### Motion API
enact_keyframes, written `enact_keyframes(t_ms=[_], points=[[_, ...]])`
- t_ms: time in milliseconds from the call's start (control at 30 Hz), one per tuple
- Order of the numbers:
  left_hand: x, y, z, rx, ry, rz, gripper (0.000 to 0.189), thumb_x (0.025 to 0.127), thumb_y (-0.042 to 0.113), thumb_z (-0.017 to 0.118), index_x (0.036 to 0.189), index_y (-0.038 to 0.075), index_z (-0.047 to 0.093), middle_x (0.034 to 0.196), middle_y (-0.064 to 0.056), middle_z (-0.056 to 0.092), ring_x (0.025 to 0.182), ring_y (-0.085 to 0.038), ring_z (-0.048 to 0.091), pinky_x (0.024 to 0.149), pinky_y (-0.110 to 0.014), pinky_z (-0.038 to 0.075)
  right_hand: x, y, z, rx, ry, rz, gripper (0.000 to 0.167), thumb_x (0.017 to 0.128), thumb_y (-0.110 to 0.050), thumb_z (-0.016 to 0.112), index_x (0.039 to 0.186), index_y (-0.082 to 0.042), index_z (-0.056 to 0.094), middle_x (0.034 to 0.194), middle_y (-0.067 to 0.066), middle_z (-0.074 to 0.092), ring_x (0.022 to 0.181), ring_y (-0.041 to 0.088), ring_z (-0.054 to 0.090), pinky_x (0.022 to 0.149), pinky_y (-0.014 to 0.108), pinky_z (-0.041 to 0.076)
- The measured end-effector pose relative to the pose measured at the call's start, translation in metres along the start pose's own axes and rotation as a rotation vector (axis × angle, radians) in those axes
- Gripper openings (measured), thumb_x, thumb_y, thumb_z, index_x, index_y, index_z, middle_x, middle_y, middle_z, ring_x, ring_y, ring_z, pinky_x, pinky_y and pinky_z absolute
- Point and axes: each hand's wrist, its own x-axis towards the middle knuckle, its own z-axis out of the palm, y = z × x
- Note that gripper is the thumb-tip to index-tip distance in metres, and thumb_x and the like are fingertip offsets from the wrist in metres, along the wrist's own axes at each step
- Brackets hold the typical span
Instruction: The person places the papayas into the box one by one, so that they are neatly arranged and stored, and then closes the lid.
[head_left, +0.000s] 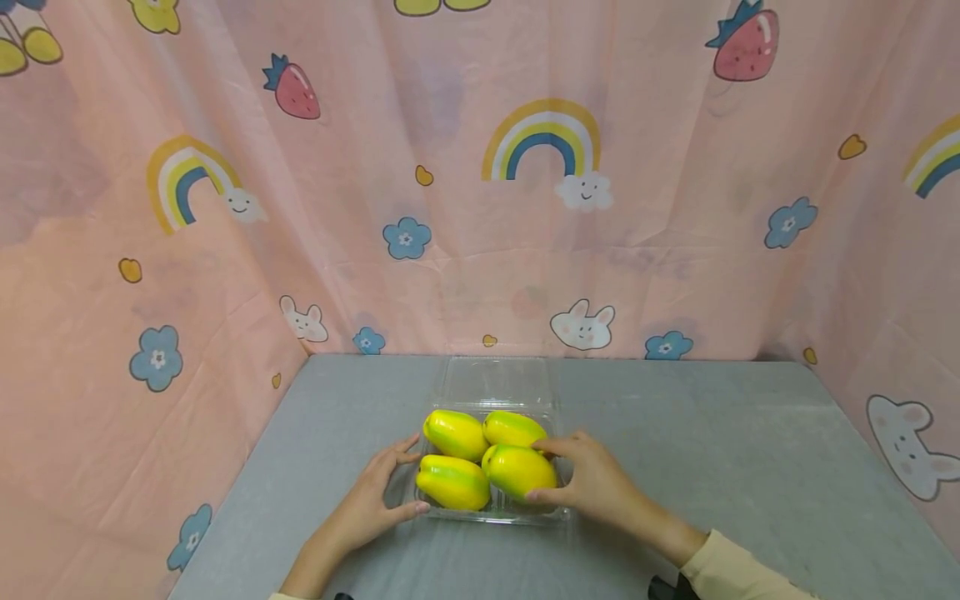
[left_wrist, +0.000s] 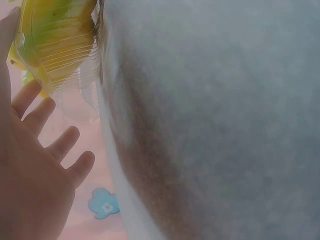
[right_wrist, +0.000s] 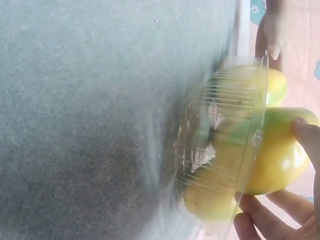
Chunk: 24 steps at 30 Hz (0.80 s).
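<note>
Several yellow-green mangoes lie in two rows in a clear plastic clamshell box [head_left: 498,517], its lid [head_left: 495,382] folded back towards the curtain. My right hand [head_left: 596,482] holds the front right mango [head_left: 519,472] between thumb and fingers. In the right wrist view, the thumb presses on that mango [right_wrist: 280,150], and the fingertips lie on its other side by the box rim. My left hand [head_left: 372,493] is at the box's left side, fingers spread and thumb near the front left mango [head_left: 453,482]. Its fingertips [left_wrist: 31,92] reach the box edge in the left wrist view.
A grey-covered table [head_left: 720,450] carries the box near its middle. Behind and at both sides hangs a pink curtain [head_left: 480,275] printed with rainbows, flowers and rabbits. A dark object [head_left: 671,587] shows by the right sleeve [head_left: 738,571].
</note>
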Motion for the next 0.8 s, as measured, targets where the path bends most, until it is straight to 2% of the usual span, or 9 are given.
enact_keyframes(t_ms=[333,500,800], points=[[0.0,-0.001,0.001,0.008,0.005,0.0,0.077,0.078,0.061,0.074,0.142,0.029,0.046,0.163,0.008,0.029,0.151,-0.031,0.026,0.115,-0.068,0.027,-0.003,0.005,0.005,-0.072,0.036,-0.088,0.069,0.061,-0.064,0.084,0.117,-0.024,0.073,0.109,-0.008,0.07,0.092,0.007,0.047,0.074,0.024,0.04],[-0.001,0.001,0.0,0.011,0.0,-0.001,0.076,0.078,0.06,0.075,0.141,0.028,0.047,0.163,0.012,0.029,0.151,-0.029,0.027,0.117,-0.065,0.028,-0.003,0.007,0.01,-0.095,0.066,-0.14,0.068,0.061,-0.064,0.084,0.114,-0.023,0.074,0.11,-0.007,0.072,0.092,0.005,0.047,0.076,0.027,0.041],[-0.001,0.001,0.0,0.008,0.002,-0.003,0.076,0.077,0.061,0.074,0.141,0.028,0.047,0.163,0.014,0.028,0.151,-0.029,0.027,0.117,-0.066,0.028,-0.004,0.007,0.014,-0.131,0.071,-0.141,0.067,0.061,-0.062,0.085,0.114,-0.023,0.074,0.103,-0.01,0.071,0.09,0.004,0.045,0.08,0.029,0.038]])
